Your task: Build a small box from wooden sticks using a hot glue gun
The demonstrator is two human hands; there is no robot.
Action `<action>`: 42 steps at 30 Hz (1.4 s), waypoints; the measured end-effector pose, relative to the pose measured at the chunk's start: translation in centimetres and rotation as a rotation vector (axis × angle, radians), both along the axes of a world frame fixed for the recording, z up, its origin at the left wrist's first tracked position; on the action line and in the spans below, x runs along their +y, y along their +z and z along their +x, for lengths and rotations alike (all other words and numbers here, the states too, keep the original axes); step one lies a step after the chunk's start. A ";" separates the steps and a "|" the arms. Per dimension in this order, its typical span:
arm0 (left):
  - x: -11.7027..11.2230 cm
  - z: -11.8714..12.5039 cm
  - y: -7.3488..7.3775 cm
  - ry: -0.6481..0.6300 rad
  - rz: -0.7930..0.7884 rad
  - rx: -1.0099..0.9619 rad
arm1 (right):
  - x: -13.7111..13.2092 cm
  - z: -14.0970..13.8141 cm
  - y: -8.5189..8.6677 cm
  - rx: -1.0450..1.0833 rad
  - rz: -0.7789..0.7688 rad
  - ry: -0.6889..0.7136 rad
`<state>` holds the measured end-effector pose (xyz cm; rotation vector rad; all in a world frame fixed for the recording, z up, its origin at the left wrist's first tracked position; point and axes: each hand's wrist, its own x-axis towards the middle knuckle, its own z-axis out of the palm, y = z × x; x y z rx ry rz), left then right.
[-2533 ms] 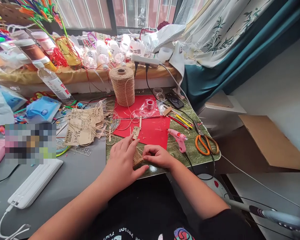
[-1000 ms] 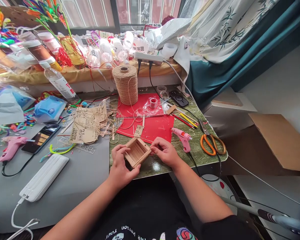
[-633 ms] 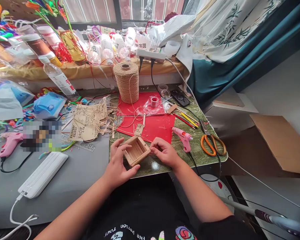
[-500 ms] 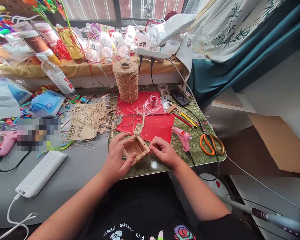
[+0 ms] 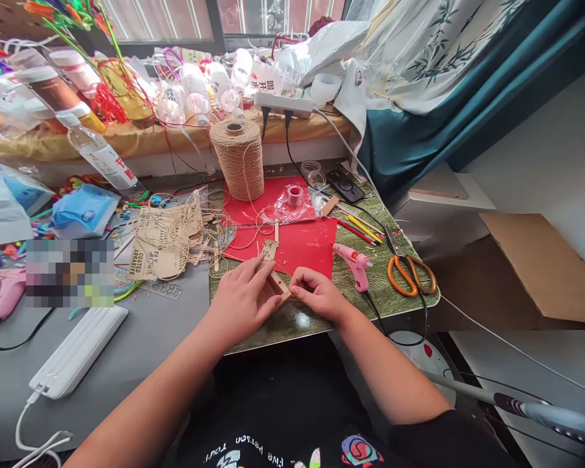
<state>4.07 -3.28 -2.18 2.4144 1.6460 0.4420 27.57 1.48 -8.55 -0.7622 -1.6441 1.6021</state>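
Observation:
A small box of wooden sticks (image 5: 276,287) rests on the green wood-grain board (image 5: 380,286), near its front edge. My left hand (image 5: 241,302) lies over the box from the left, fingers stretched across its open top and hiding most of it. My right hand (image 5: 316,294) is curled with its fingertips pinched at the box's right edge. A thin jute strand runs from the box area back to the big spool of jute twine (image 5: 237,160). A red sheet (image 5: 292,244) lies just behind the hands.
A pink glue gun (image 5: 353,263) and orange scissors (image 5: 412,273) lie right of the hands, with pencils (image 5: 361,229) behind. Sandpaper sheets (image 5: 160,244) and tangled twine sit to the left, a white power strip (image 5: 75,351) at the front left. Bottles and clutter fill the windowsill.
The box was first hidden under both hands, then lifted and tilted with its open top showing. Now my left hand has spread over it and pressed it down.

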 end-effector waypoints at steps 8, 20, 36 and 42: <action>-2.2 0.7 0.8 -0.054 0.121 -0.049 | 0.0 -0.1 0.6 0.026 0.002 0.011; -2.4 1.3 -0.8 -0.024 0.106 0.044 | -0.3 -0.2 0.2 0.005 -0.016 0.020; -3.9 -4.7 -3.8 -0.051 -0.092 -0.465 | -0.4 -0.1 -0.2 -0.019 -0.037 0.013; -3.8 -4.8 -4.2 0.003 -0.141 -0.603 | -0.4 -0.1 -0.2 -0.036 -0.041 0.026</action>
